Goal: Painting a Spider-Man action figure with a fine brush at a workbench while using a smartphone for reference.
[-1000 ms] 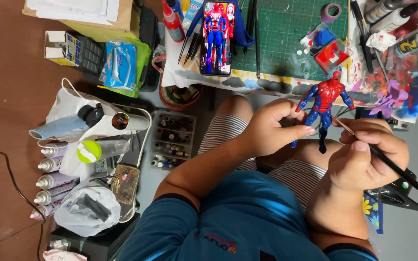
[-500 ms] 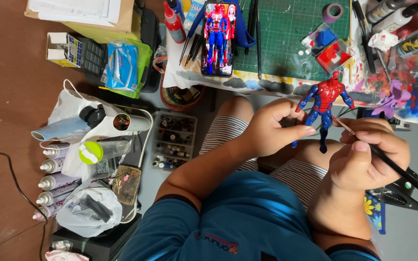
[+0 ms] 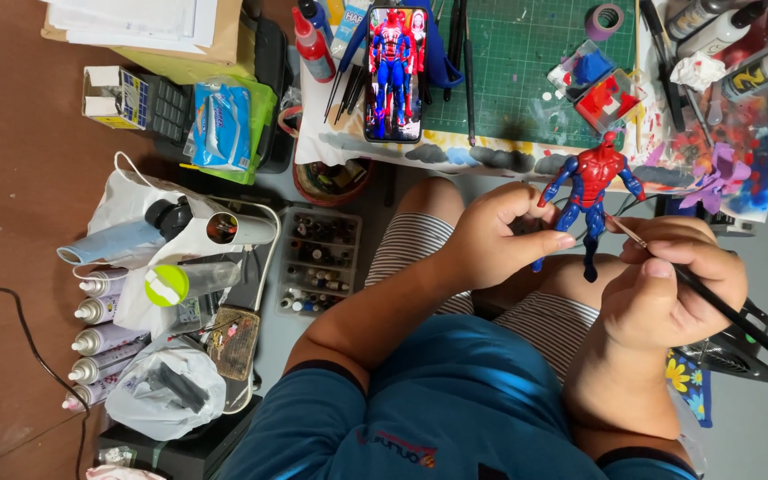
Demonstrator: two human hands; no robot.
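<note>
My left hand (image 3: 501,233) grips a red and blue action figure (image 3: 590,188) by its lower body, holding it above my lap in front of the desk edge. My right hand (image 3: 668,284) holds a thin black paintbrush (image 3: 731,311) like a pen, its tip touching the figure's side near the waist. A phone (image 3: 394,73) showing a picture of a similar figure lies on the green cutting mat (image 3: 526,62) ahead.
Small paint trays (image 3: 599,82) with blue and red paint, a tape roll (image 3: 605,20) and brushes (image 3: 468,62) lie on the mat. On the floor to the left stand spray cans (image 3: 100,342), a case of small paint bottles (image 3: 317,262), bags and boxes.
Both hands with the figure and brush stay nearly still; the view has shifted only slightly.
</note>
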